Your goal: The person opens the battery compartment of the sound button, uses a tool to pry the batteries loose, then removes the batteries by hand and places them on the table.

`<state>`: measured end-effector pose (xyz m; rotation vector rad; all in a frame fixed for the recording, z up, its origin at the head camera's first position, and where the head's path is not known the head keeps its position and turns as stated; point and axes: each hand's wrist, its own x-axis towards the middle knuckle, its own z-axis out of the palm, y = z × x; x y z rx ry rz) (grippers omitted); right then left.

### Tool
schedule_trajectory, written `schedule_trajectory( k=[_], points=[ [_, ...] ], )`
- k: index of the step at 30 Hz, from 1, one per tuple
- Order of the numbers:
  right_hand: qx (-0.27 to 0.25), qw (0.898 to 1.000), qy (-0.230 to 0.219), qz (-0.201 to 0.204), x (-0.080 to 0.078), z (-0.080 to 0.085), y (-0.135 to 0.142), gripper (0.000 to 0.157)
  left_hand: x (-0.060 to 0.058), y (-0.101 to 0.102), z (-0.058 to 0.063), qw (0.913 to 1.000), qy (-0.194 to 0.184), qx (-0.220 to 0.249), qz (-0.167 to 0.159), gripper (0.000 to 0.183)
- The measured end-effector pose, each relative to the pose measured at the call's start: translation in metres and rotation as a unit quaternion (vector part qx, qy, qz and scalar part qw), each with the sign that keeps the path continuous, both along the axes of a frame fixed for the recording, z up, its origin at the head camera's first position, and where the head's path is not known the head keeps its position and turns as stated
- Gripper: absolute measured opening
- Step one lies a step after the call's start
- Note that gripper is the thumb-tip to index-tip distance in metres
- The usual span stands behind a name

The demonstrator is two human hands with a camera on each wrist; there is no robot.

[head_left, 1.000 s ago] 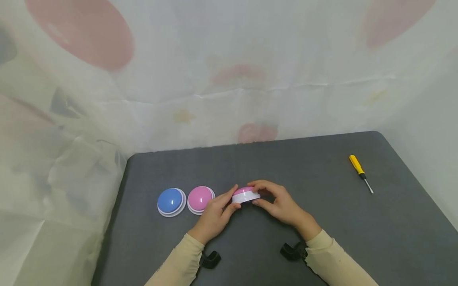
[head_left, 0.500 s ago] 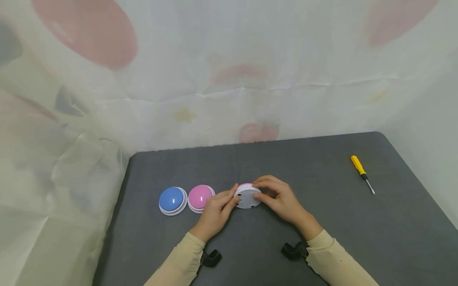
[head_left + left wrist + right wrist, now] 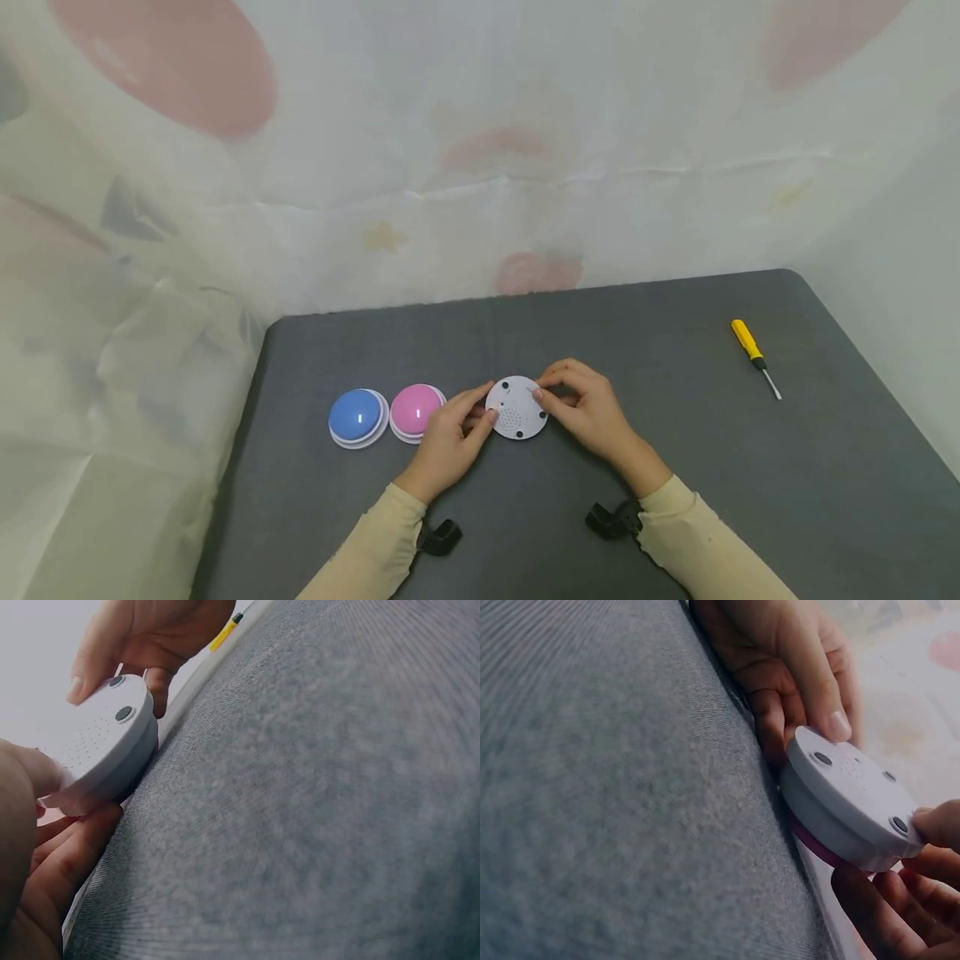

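Between both hands is a pink-topped push button (image 3: 517, 408), turned so its white round underside faces up. That underside has dark feet and a patch of small speaker holes. My left hand (image 3: 448, 442) grips its left edge, thumb on the underside and fingers beneath, as the left wrist view shows. On the opposite edge my right hand (image 3: 592, 412) pinches it with thumb on the underside and fingers below. In the right wrist view the pink dome (image 3: 816, 846) shows only as a strip under the white body. A second pink button (image 3: 415, 410) sits dome up beside my left hand.
A blue button (image 3: 356, 417) stands dome up at the left of the dark grey table (image 3: 675, 350). Far to the right lies a screwdriver (image 3: 753, 354) with a yellow handle. Patterned sheeting (image 3: 420, 167) hangs behind the table's far edge.
The held button has been tipped over between both hands: its pink dome and white side faced the camera before, and now its underside does. The other buttons and the screwdriver have stayed put.
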<state>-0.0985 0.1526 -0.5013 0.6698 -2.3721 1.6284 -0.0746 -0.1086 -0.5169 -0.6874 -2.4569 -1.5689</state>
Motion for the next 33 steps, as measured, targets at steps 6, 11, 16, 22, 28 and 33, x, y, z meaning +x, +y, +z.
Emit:
schedule_trajectory(
  k=[6,11,16,22,28,33],
  points=[
    [0.002,0.998,-0.049,0.031,0.002,0.002,-0.001,0.037,0.003,-0.001,0.004,0.9992,-0.036,0.016,-0.003,0.039],
    [0.033,0.998,-0.035,0.050,0.003,0.003,0.001,0.042,0.003,0.000,0.005,0.9971,-0.068,0.034,-0.011,0.031],
    [0.012,0.995,-0.066,0.080,0.007,0.002,0.002,0.038,0.005,0.002,0.005,0.9948,-0.084,0.049,-0.030,0.038],
    [0.049,0.994,-0.063,0.073,0.011,0.004,0.004,0.035,0.007,0.001,0.006,0.9958,-0.073,0.021,-0.051,0.059],
    [0.114,0.991,-0.009,0.068,0.012,0.004,0.004,0.035,0.009,-0.001,0.006,0.9946,-0.070,-0.059,-0.050,0.086],
    [0.128,0.990,0.001,0.065,0.012,0.004,0.006,0.031,0.009,0.000,0.005,0.9918,-0.076,-0.088,-0.053,0.100]
  ],
)
